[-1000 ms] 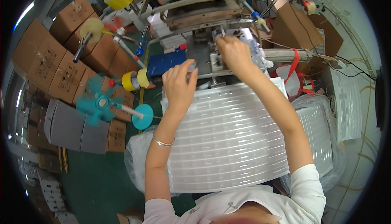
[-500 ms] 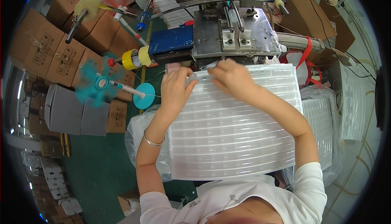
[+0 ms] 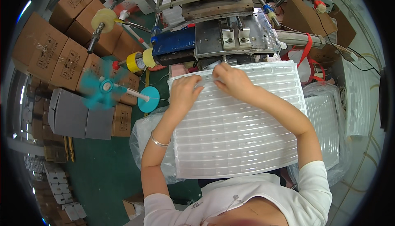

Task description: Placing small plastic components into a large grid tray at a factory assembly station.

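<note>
Far to my left stand stacked brown cardboard boxes (image 3: 53, 53); nearer in, a teal fan (image 3: 103, 87) blurs on its rod, with a teal disc (image 3: 148, 99) at the rod's right end and rolls of yellow tape (image 3: 139, 60) just beyond it.

My left hand (image 3: 185, 92) lies on the far left part of the plastic sheet (image 3: 238, 131), fingers curled down and pinching its far edge; a thin bangle (image 3: 159, 140) sits on that wrist. The sheet spreads across my lap, between me and the machine; it is clear and whitish, ribbed with long parallel tubes running left to right, crossed by a few faint seams, glossy where the light hits, and its near edge bows toward my white shirt (image 3: 242, 201). Its far edge reaches the foot of the grey metal machine (image 3: 230, 28), which has a blue box (image 3: 175, 45) on its left side.

My right hand (image 3: 232, 81) rests just beside the left one, fingers bent and gripping the same far edge.

Under the sheet on both sides bulge clear plastic bags (image 3: 329, 115) of more ribbed sheets; farther right are brown boxes (image 3: 312, 16) and red straps (image 3: 306, 55).
</note>
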